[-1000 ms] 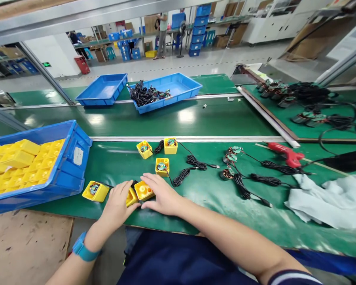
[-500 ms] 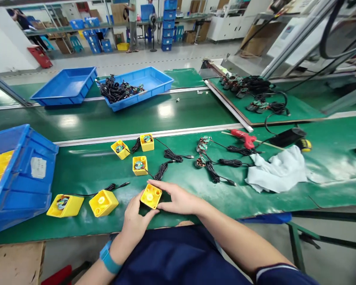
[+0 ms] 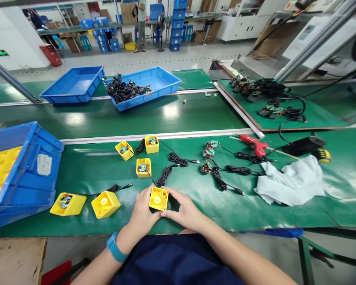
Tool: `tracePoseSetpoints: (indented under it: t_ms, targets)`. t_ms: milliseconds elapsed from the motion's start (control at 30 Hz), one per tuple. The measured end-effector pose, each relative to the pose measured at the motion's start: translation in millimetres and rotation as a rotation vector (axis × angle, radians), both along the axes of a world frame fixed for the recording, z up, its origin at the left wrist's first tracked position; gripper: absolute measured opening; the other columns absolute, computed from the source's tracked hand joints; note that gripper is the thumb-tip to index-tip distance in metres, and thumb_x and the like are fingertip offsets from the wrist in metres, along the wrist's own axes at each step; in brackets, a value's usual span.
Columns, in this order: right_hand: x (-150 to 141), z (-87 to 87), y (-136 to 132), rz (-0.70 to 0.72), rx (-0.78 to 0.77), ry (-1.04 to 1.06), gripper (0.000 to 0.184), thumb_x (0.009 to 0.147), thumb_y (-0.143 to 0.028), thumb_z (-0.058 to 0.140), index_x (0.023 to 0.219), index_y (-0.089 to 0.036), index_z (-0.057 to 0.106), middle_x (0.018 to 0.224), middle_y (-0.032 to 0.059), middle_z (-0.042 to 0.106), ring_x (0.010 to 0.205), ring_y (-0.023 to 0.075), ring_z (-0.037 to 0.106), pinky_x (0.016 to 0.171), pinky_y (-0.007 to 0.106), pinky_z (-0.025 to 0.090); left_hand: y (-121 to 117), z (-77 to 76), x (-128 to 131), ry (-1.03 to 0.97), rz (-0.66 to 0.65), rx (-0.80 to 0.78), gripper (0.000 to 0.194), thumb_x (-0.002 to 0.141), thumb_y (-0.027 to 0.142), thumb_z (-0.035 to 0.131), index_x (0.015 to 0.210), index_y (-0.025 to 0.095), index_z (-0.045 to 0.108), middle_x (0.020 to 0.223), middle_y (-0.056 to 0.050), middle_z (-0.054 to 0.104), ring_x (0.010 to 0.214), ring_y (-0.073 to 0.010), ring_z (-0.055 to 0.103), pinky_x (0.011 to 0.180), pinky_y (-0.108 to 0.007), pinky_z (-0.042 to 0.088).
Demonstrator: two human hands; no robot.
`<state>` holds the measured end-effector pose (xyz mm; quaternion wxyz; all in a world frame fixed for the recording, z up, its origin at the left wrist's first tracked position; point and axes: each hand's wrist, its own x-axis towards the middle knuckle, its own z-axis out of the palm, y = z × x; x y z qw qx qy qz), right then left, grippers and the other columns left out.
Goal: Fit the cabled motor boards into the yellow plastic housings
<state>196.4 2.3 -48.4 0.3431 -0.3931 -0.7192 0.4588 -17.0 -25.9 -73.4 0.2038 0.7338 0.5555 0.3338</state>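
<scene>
Since the green bench (image 3: 234,211) looks shiny and slick, a firm, even squeeze seems best: the left hand (image 3: 144,211) and right hand (image 3: 184,209) are together, clamped from both sides on a yellow box (image 3: 158,198), held near the bench's front edge.

blue crate (image 3: 26,198): cut off left | board markings (image 3: 142,167): too small

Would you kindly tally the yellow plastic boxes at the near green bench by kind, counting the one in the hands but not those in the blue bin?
Yellow boxes with a motor board inside: 4
Yellow boxes showing a round boss: 2
Total: 6
</scene>
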Motion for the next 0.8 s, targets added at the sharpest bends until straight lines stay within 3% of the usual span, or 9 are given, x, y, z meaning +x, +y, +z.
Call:
tracePoseSetpoints:
  t_ms: [133, 267, 400, 467, 567, 667, 800]
  targets:
    - [18, 3.3, -2, -0.034, 0.035, -0.029, 0.071, 0.085, -0.048, 0.084, 0.146, -0.025, 0.059, 0.138, 0.0147, 0.068, 0.124, 0.0302, 0.067, 0.106, 0.05, 0.058, -1, -2.0, 0, -0.028, 0.03, -0.022, 0.092, 0.07, 0.032, 0.093, 0.146, 0.023, 0.043, 0.137, -0.016, 0.065, 0.126, -0.0359, 0.065, 0.105, -0.057, 0.053]
    - [40, 2.5, -10, -0.179, 0.052, -0.074, 0.04, 0.094, -0.041, 0.075, 0.13, -0.023, 0.071, 0.127, 0.0139, 0.074, 0.11, 0.0265, 0.073, 0.092, 0.044, 0.065, 1, 0.4, 1, -0.021, 0.047, -0.019, 0.098, 0.062, 0.033, 0.099, 0.143, 0.023, 0.043, 0.133, -0.015, 0.066, 0.123, -0.0359, 0.065, 0.104, -0.057, 0.053]
    - [51, 4.2, -19, -0.21, 0.125, -0.082, 0.023, 0.098, -0.034, 0.07, 0.117, -0.023, 0.075, 0.117, 0.0123, 0.078, 0.109, 0.0262, 0.074, 0.096, 0.046, 0.064, 0, 2.2, -1, 0.006, 0.064, -0.026, 0.085, 0.07, 0.039, 0.094, 0.139, 0.023, 0.047, 0.129, -0.014, 0.067, 0.12, -0.0351, 0.067, 0.101, -0.056, 0.055]
    - [60, 9.1, -18, -0.248, 0.17, -0.095, 0.022, 0.099, -0.034, 0.068, 0.117, -0.023, 0.075, 0.118, 0.0121, 0.077, 0.105, 0.0255, 0.075, 0.091, 0.044, 0.065, -1, 0.8, -4, 0.026, 0.05, 0.0, 0.076, 0.079, 0.046, 0.086, 0.139, 0.022, 0.047, 0.13, -0.015, 0.066, 0.12, -0.036, 0.066, 0.101, -0.056, 0.054]
    - [89, 20.7, -5, -0.483, 0.285, -0.148, 0.02, 0.099, -0.036, 0.066, 0.112, -0.023, 0.074, 0.118, 0.0124, 0.075, 0.098, 0.0247, 0.075, 0.079, 0.04, 0.066, 3, -3.0, -8, 0.083, -0.048, 0.047, 0.069, 0.089, 0.052, 0.075, 0.142, 0.02, 0.046, 0.133, -0.019, 0.064, 0.125, -0.0383, 0.064, 0.101, -0.057, 0.054]
    - [125, 33.1, 16, -0.705, 0.412, -0.329, 0.021, 0.099, -0.038, 0.065, 0.112, -0.023, 0.07, 0.115, 0.0133, 0.073, 0.108, 0.0293, 0.07, 0.092, 0.049, 0.062, 17, -3.7, -3, 0.093, -0.121, 0.032, 0.068, 0.09, 0.057, 0.071, 0.142, 0.02, 0.047, 0.131, -0.018, 0.065, 0.122, -0.038, 0.065, 0.099, -0.056, 0.055]
    - [150, 39.1, 46, -0.567, 0.39, -0.589, 0.035, 0.094, -0.031, 0.069, 0.128, -0.021, 0.064, 0.122, 0.0145, 0.069, 0.115, 0.0321, 0.064, 0.102, 0.054, 0.056, 38, 1.5, 11, 0.046, -0.122, -0.015, 0.066, 0.086, 0.064, 0.073, 0.132, 0.022, 0.053, 0.12, -0.014, 0.067, 0.112, -0.0353, 0.068, 0.094, -0.053, 0.057]
